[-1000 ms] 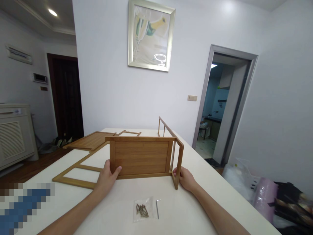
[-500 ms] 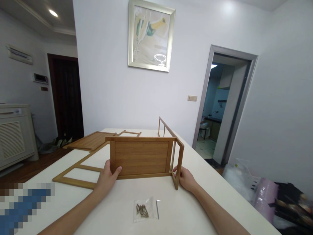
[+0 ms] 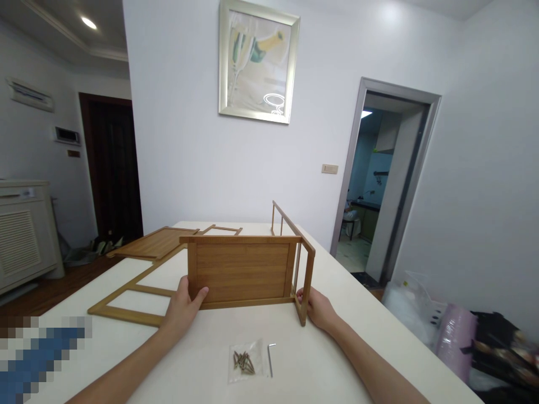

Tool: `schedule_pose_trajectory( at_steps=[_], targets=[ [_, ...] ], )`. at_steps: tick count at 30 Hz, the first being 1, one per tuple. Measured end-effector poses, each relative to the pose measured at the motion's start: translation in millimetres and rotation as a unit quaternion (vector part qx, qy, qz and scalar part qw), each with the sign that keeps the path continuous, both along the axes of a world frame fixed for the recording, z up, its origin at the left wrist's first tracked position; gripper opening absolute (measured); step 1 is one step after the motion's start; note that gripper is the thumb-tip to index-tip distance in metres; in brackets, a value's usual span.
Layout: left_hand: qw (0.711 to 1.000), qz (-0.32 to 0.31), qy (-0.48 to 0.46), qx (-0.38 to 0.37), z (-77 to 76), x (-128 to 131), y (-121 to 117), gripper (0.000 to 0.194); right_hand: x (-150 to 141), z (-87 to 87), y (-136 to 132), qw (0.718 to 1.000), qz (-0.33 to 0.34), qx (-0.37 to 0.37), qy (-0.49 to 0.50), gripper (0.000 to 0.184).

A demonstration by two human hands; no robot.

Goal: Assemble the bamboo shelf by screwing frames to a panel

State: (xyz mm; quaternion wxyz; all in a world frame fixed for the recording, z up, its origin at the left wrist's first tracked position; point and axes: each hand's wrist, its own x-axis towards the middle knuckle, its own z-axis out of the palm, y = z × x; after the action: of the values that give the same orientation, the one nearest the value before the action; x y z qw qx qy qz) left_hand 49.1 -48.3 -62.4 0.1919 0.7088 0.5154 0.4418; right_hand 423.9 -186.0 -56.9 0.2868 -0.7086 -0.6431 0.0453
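A wooden shelf panel (image 3: 242,272) stands on its long edge on the white table, its slatted face towards me. My left hand (image 3: 185,303) grips its lower left corner, thumb on the near face and fingers behind. At the panel's right end, a wooden side frame (image 3: 307,280) stands on edge, running away from me and meeting the panel. My right hand (image 3: 320,308) is closed around the side frame near its lower corner; its fingertips are partly hidden behind the wood. Nearer me lie a clear bag of screws (image 3: 243,363) and a hex key (image 3: 270,360).
Another wooden ladder-like frame (image 3: 126,314) lies flat at left. Beyond it are a slatted wooden panel (image 3: 162,242) and a smaller frame (image 3: 219,229). The white table (image 3: 202,381) ends at a wall. Wrapped bundles (image 3: 457,342) lie on the floor at right.
The whole view has shifted very slightly. Both hands keep their places on the wooden parts, and the panel and side frame stay as they were.
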Motion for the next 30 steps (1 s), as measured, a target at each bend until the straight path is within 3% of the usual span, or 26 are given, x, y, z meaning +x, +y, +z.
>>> schedule_pose_trajectory(
  at_steps=[22, 30],
  targets=[
    [1.000, 0.000, -0.003, 0.006, -3.5, 0.4, 3.5, 0.043, -1.2, 1.4, 0.1, 1.000, -0.003, 0.006, 0.002, 0.016],
    [1.000, 0.004, -0.003, 0.010, 1.9, 1.1, -2.3, 0.039, -3.1, 6.7, -1.6, 1.000, -0.018, -0.003, 0.025, 0.017]
  ],
)
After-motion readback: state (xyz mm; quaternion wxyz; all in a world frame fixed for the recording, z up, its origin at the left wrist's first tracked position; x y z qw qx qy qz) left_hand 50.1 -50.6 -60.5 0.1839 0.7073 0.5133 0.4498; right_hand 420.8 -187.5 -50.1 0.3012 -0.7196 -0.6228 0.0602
